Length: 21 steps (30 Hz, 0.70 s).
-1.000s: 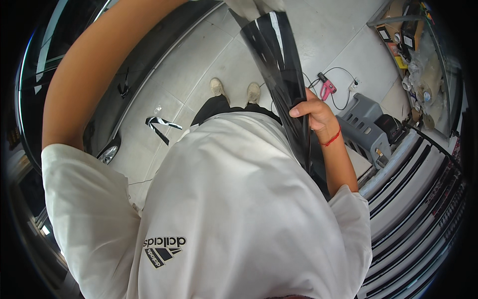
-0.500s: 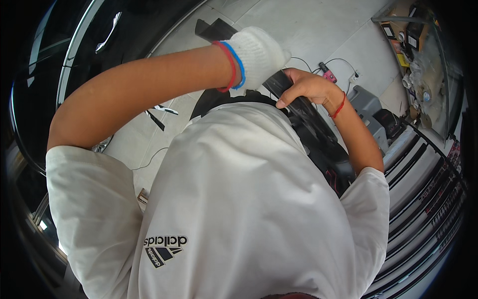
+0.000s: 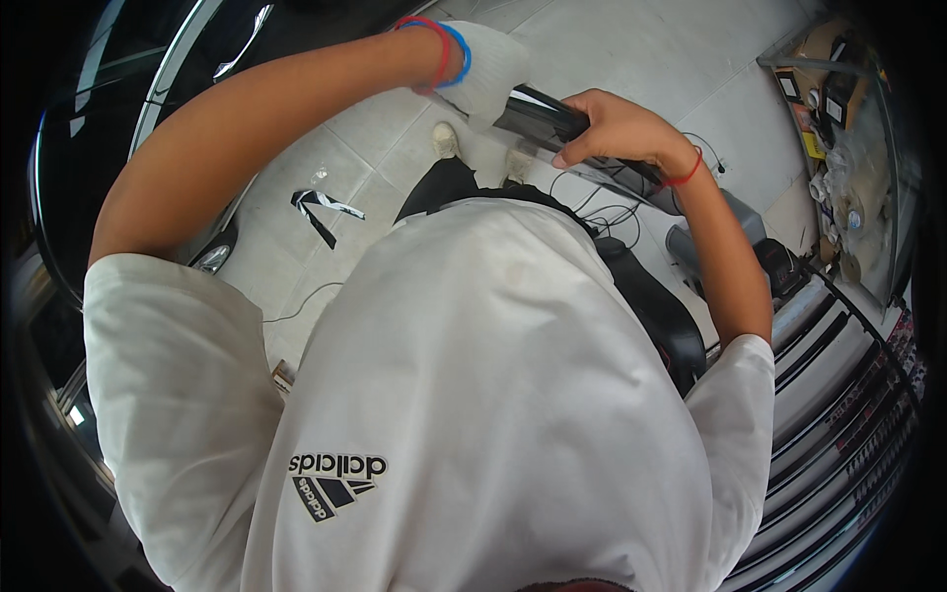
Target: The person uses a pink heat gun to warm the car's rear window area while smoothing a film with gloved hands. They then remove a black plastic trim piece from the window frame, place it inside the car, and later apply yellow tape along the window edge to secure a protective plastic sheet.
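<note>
At one o'clock, the right hand (image 3: pixel 626 130) clasps a glossy black strip (image 3: pixel 548 115); the left hand (image 3: pixel 485 74), grip unclear, has drawn off, baring more.

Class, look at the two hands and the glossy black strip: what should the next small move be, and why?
Probably the gloved left hand should secure the near end of the glossy black strip. The bare right hand has its thumb and fingers around the strip, and the glove is right at that end, though whether it grips it is hard to tell.
</note>
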{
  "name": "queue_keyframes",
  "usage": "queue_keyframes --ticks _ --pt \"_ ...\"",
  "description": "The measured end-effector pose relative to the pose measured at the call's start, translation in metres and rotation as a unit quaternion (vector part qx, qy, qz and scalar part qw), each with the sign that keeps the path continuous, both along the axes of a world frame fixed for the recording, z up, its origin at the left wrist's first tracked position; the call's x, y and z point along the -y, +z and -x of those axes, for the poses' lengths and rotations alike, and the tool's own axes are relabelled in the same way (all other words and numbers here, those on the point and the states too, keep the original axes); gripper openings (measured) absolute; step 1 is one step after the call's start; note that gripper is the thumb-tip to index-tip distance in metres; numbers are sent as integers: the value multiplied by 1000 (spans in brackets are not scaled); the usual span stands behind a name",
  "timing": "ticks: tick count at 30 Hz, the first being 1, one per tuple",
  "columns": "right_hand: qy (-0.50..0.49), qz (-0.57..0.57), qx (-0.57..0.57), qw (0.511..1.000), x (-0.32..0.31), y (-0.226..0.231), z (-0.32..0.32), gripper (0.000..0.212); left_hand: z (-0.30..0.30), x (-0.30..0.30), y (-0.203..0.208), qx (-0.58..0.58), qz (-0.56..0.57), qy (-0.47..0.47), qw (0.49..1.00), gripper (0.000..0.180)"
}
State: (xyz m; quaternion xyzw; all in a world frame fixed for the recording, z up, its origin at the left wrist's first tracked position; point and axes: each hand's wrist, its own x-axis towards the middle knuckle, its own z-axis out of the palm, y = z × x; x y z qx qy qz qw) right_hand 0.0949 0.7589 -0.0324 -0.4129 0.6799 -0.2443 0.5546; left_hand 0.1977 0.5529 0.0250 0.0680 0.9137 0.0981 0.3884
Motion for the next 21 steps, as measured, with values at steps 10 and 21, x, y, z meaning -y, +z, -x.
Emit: queue_keyframes --ticks 10,21 --pt "-17 -41 139 989 11 -13 9 43 -15 19 -22 -66 14 23 997 47" --pt "-11 14 -28 999 3 2 8 41 -13 23 -3 -23 25 83 996 42"
